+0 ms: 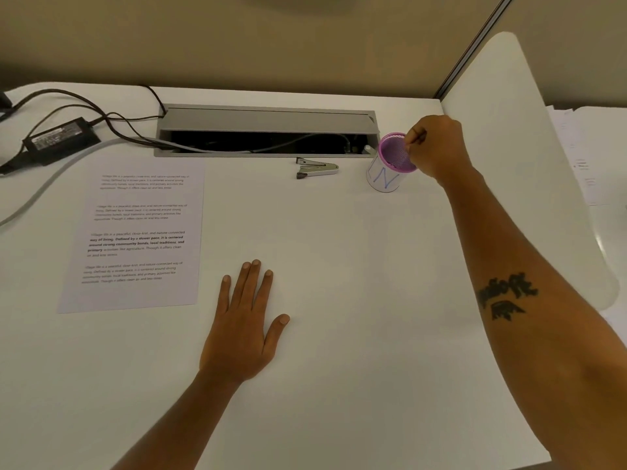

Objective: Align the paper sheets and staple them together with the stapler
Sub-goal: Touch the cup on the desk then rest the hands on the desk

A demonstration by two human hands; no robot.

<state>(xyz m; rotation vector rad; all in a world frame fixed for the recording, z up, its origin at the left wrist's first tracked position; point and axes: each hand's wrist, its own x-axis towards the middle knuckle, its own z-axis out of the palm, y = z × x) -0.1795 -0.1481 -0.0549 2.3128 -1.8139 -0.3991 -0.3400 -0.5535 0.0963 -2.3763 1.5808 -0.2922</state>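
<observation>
On the white desk (339, 266), a printed white paper sheet (135, 239) with four blocks of black text lies flat at the left, its far edge close to the grey cable tray (268, 130) set into the desk. How many sheets lie there cannot be told. The small silver and black stapler (316, 168) lies on its side just in front of the tray, to the right of the paper and well apart from it; no hand touches it.

The left hand (242, 330) rests palm down on the bare desk, fingers straight and slightly spread, just right of the paper's near corner and holding nothing. The right hand (436, 147) reaches to the far right, its fingers curled at the rim of a purple mesh cup (390, 162) wrapped in white paper bearing blue marker letters; its fingertips seem to pinch something thin, dark and too small to identify.

A black power adapter (59, 139) with dark cables lies at the far left, and a white divider panel (515, 157) stands on the right.
</observation>
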